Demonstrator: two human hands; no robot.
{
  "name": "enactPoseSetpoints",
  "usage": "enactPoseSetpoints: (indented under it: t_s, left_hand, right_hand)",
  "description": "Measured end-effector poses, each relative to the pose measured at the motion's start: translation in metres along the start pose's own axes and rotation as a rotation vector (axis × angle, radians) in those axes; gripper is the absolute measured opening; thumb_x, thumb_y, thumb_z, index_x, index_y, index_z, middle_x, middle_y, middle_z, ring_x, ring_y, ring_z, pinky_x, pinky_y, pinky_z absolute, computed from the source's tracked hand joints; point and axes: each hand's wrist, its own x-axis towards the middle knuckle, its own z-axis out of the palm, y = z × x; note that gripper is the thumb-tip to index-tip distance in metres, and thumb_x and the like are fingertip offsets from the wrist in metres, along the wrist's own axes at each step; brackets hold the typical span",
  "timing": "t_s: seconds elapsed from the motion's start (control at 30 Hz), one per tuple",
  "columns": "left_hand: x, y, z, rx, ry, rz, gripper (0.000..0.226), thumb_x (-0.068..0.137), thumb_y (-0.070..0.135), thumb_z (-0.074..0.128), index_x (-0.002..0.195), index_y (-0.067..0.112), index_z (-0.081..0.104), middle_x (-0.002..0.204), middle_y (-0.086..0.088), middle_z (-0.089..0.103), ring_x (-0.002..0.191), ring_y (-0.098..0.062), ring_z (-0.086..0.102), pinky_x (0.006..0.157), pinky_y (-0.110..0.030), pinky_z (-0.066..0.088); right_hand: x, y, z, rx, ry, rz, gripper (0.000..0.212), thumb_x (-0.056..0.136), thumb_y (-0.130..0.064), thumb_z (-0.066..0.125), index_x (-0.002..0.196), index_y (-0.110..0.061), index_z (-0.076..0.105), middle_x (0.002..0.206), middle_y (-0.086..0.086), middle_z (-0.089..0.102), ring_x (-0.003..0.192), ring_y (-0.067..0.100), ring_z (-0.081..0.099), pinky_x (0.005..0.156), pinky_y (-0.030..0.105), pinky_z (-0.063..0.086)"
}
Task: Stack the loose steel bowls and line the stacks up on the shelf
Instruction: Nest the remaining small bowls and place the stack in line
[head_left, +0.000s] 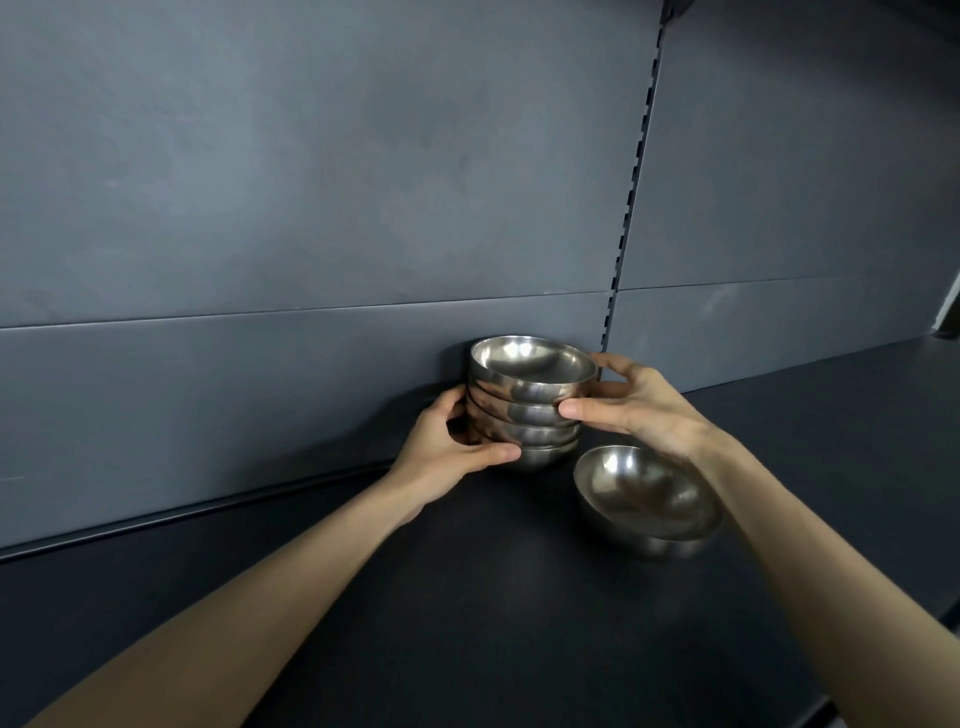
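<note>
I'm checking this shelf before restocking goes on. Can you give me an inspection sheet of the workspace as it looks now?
Surface: dark shelf, matte; the bowls stand on it.
Job's things: stack of bowls, several nested, upright, close to the back panel; second pile right of it and nearer the front, apart from it, seemingly one bowl in another.
Clutter: nothing seen.
Grippers: left hand grips the stack low on its left side; right hand holds it higher on the right, thumb on the front.
Cables: nothing seen.
Surroundings: grey back panel with a slotted upright.
</note>
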Motion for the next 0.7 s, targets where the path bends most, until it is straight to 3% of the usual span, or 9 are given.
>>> enactPoseSetpoints:
  t_s: [0.23,0.37,0.5,0.63,0.7]
  left_hand:
    - [-0.009,0.039,-0.002,0.001,0.018,0.093,0.104,0.043,0.04,0.088,0.136,0.023,0.043,0.126,0.002,0.058,0.114,-0.022,0.061,0.098,-0.047,0.049]
    - [-0.021,0.055,0.01,0.036,-0.013,0.122,0.103,0.041,0.045,0.087,0.132,0.02,0.045,0.123,0.003,0.06,0.111,-0.02,0.062,0.098,-0.045,0.049]
    - [-0.035,0.058,0.032,0.079,-0.032,0.139,0.087,0.05,0.041,0.087,0.126,0.029,0.046,0.116,0.01,0.059,0.11,-0.012,0.061,0.101,-0.039,0.047]
    - [-0.045,0.057,0.055,0.099,-0.033,0.134,0.082,0.048,0.045,0.086,0.119,0.035,0.047,0.109,0.014,0.059,0.104,-0.008,0.063,0.098,-0.033,0.048]
    - [-0.048,0.055,0.065,0.108,-0.038,0.133,0.084,0.047,0.047,0.086,0.121,0.031,0.049,0.109,0.011,0.062,0.105,-0.008,0.062,0.098,-0.034,0.048]
  right_hand:
    - [-0.028,-0.037,-0.003,0.005,0.138,-0.116,0.07,0.058,-0.035,0.082,0.121,-0.013,0.06,0.098,-0.003,0.076,0.091,0.004,0.07,0.079,0.011,0.052]
    - [-0.056,-0.045,-0.015,-0.046,0.163,-0.118,0.043,0.073,-0.025,0.08,0.112,-0.016,0.066,0.098,-0.005,0.076,0.093,0.003,0.07,0.084,0.014,0.052]
    - [-0.083,-0.04,-0.033,-0.058,0.171,-0.107,0.04,0.074,-0.022,0.08,0.111,-0.016,0.067,0.099,-0.006,0.076,0.095,0.005,0.07,0.079,0.012,0.052]
    - [-0.102,-0.028,-0.049,-0.063,0.186,-0.095,0.036,0.073,-0.022,0.08,0.106,-0.015,0.068,0.097,-0.005,0.076,0.095,0.006,0.07,0.086,0.018,0.05]
    - [-0.108,-0.022,-0.055,-0.065,0.182,-0.097,0.034,0.074,-0.021,0.08,0.105,-0.013,0.068,0.095,-0.004,0.076,0.093,0.006,0.071,0.08,0.012,0.051]
